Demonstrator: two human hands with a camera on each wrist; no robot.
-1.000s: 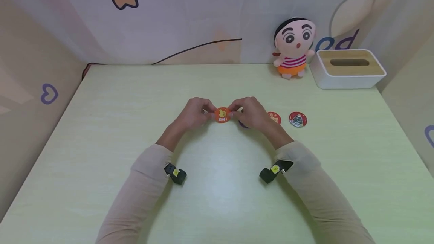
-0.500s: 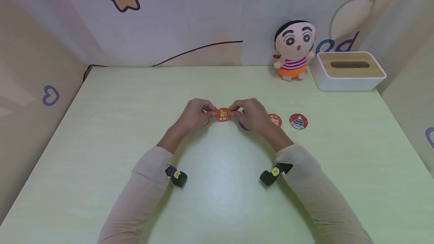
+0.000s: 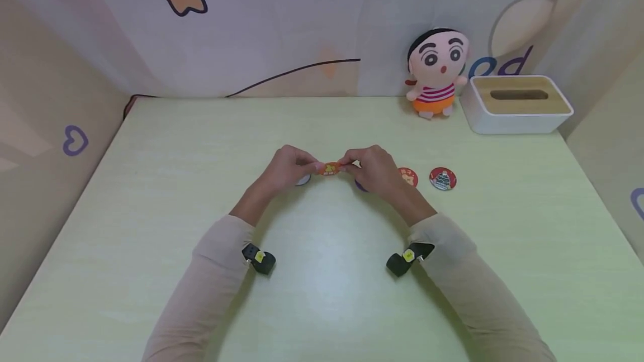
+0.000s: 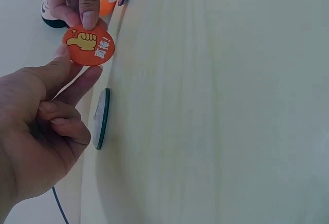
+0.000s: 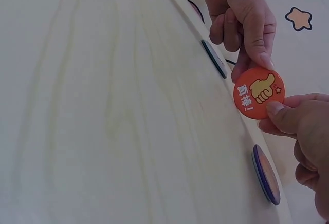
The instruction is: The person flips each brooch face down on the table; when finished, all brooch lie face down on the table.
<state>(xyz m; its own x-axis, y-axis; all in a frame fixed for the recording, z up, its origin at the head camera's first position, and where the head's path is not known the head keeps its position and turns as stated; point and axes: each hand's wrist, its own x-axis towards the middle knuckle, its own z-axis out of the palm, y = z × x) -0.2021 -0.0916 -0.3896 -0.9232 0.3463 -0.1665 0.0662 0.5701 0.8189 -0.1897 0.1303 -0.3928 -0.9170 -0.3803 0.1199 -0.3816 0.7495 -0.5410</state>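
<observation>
Between both hands is a round orange-red badge point(image 3: 330, 168) with a yellow thumbs-up and white characters. My left hand point(image 3: 289, 169) pinches its left edge between thumb and fingers. The opposite edge is pinched by my right hand point(image 3: 371, 169). In the left wrist view the badge point(image 4: 88, 45) is held up above the table, its printed face toward the camera. A pale round badge with a green rim point(image 4: 102, 118) lies on the table by the left hand. Under the right hand, partly hidden, lies a purple-rimmed badge point(image 5: 266, 175).
To the right of the right hand lie a red badge point(image 3: 408, 176), partly covered by the wrist, and a badge with a Christmas tree point(image 3: 443, 179). A plush doll point(image 3: 435, 74) and a white tissue box with a wooden lid point(image 3: 523, 122) stand at the back right.
The held badge has tilted back, so its face looks flatter in the head view. The left hand has shifted slightly, showing more of the pale badge beneath. Both hands keep their pinch.
</observation>
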